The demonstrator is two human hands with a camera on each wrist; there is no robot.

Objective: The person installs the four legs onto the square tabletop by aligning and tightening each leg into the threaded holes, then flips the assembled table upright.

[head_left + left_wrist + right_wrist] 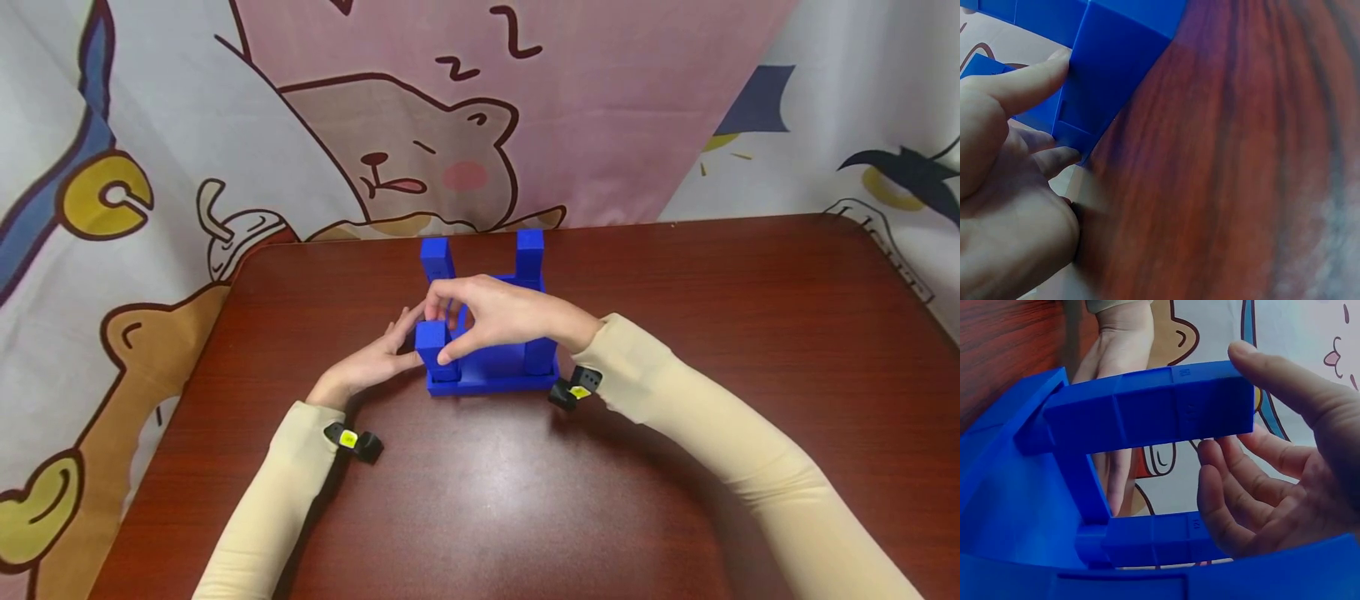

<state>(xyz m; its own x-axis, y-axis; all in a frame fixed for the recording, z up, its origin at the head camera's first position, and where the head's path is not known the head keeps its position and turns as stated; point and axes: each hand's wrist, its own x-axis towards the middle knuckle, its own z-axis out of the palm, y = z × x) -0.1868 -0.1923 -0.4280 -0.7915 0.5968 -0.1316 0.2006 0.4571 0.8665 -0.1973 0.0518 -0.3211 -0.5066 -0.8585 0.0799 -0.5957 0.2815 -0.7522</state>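
A blue plastic piece with a shallow rimmed base [495, 383] sits on the table, with a square post rising at each corner. My right hand [504, 312] reaches across it and holds the top of the front-left post [432, 337], thumb on one side and fingers on the opposite side. In the right wrist view, this post [1147, 412] stands in the base's corner, with seams across it. My left hand [375, 358] rests at the piece's left side, fingers extended. The left wrist view shows its thumb [1038, 78] touching the blue surface.
The back-left post [437, 257] and back-right post [529, 252] stand near the table's far edge. My right wrist partly covers the front-right post [538, 358]. Behind the brown wooden table [480, 500] hangs a cartoon-printed cloth [600, 100].
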